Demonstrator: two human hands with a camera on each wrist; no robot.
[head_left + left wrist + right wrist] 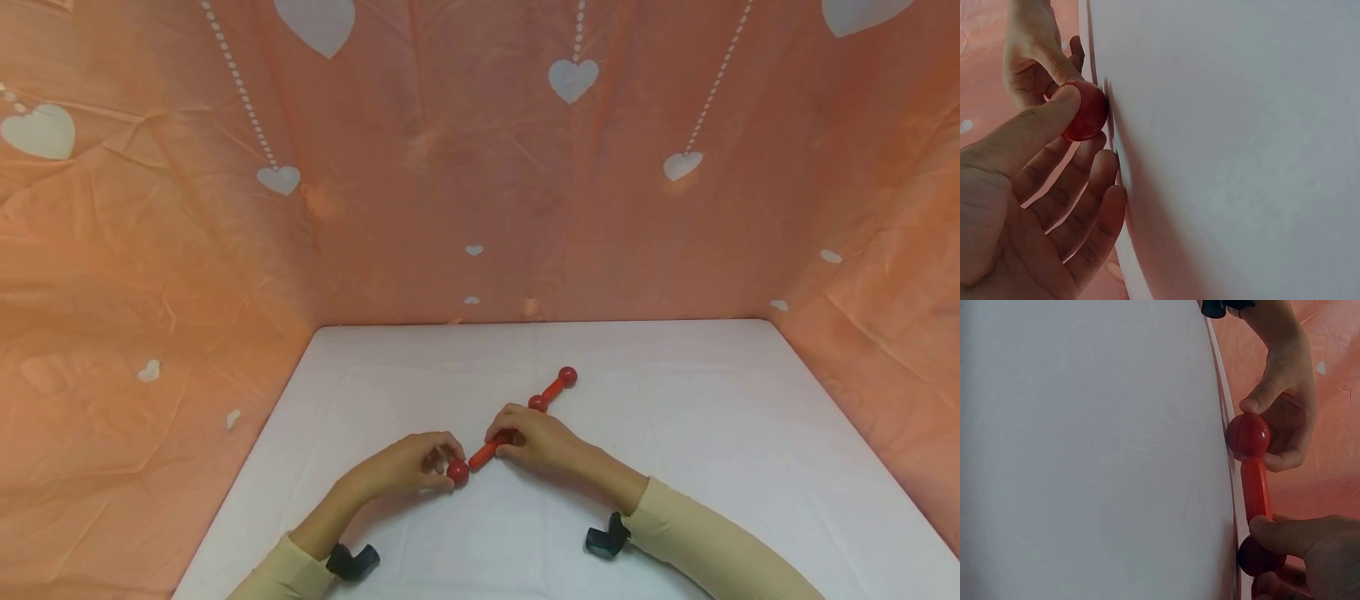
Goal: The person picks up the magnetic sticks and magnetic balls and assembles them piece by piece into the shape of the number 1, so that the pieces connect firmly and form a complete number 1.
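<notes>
A red ball [458,473] lies at the near end of a row of red balls and rods on the white table. My left hand [416,462] pinches it, with the thumb [1063,106] on its side in the left wrist view. Against this ball stands a red rod [1255,490]; whether they are joined, I cannot tell. My right hand [543,442] grips the rod's other end, where a darker red ball [1259,555] sits between thumb and fingers. Beyond that hand, the row continues with a red ball [537,402], another rod [552,390] and an end ball [567,377].
The white tabletop [675,400] spreads around both hands. An orange cloth [450,183] with pale hearts hangs behind the table and along both sides. Dark wrist devices [607,537] show at both sleeves.
</notes>
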